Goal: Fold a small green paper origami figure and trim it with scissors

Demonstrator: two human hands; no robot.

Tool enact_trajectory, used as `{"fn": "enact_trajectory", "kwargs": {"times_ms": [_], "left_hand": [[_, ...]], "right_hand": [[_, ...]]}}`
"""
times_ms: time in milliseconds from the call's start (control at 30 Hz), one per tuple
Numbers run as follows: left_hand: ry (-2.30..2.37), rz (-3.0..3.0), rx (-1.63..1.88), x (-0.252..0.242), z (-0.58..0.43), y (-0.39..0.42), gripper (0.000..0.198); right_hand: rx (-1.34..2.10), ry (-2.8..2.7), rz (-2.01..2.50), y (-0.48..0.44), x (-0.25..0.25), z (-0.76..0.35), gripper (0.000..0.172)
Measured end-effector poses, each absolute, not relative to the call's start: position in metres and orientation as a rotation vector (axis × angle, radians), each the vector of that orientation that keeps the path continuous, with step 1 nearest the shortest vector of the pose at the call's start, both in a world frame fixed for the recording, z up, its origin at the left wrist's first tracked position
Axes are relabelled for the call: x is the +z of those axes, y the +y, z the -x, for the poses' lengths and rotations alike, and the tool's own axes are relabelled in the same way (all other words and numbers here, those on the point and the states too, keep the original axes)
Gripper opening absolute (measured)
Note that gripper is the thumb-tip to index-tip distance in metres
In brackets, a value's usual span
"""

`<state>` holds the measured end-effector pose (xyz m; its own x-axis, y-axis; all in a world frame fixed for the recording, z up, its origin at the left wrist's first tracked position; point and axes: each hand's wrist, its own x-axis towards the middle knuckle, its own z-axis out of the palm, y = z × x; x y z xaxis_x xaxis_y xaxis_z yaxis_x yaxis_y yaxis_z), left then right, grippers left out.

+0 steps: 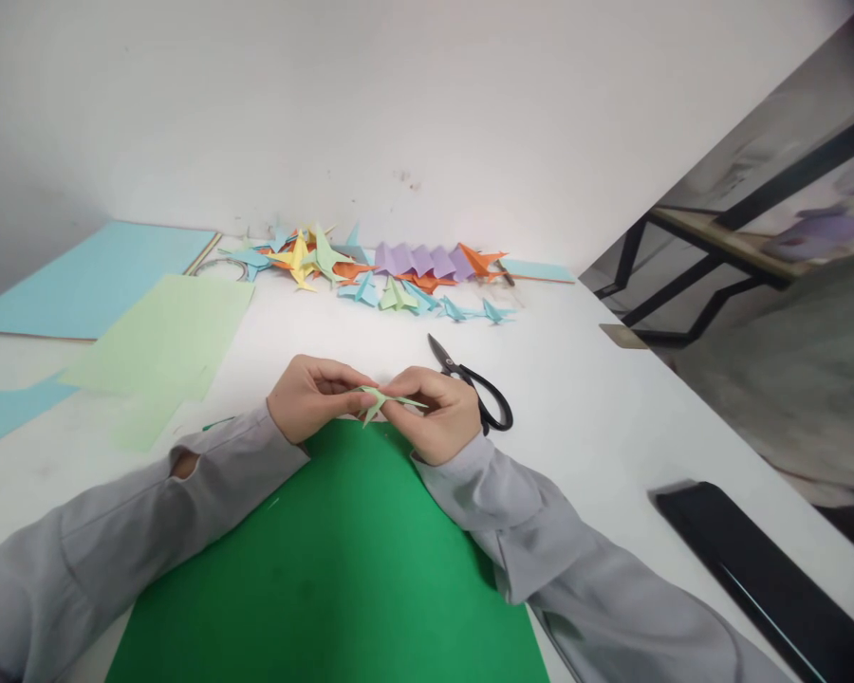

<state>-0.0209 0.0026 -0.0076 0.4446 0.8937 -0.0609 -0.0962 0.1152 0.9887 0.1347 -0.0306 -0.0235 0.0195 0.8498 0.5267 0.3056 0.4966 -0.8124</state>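
Observation:
Both hands meet over the far edge of a dark green sheet (342,560) on the white table (612,408). My left hand (309,396) and my right hand (434,413) each pinch one side of a small, light green folded paper piece (384,400) with thin pointed tips. The fingers of both hands are closed on it. Grey sleeves cover both forearms.
Black scissors (476,384) lie just beyond my right hand. A row of several coloured folded paper figures (384,270) lines the wall. A pale green sheet (163,346) and blue sheets (92,280) lie at the left. A black flat object (761,579) rests at the table's right edge.

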Motion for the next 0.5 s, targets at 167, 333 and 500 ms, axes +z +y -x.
{"fn": "enact_trajectory", "kwargs": {"times_ms": [167,333,500], "left_hand": [[0.811,-1.170,0.851,-0.0122,0.0208,0.0043,0.020],[0.826,-1.228,0.958,-0.0120,0.0210,0.0059,0.016],[0.839,-1.295,1.024,-0.0123,0.0215,0.0074,0.017]], "right_hand": [[0.646,-1.492,1.040,-0.0312,-0.0244,-0.1335,0.003],[0.996,-1.394,0.919,-0.0312,-0.0209,-0.1324,0.017],[1.162,-1.231,0.973,-0.0304,-0.0208,-0.1285,0.023]]}}
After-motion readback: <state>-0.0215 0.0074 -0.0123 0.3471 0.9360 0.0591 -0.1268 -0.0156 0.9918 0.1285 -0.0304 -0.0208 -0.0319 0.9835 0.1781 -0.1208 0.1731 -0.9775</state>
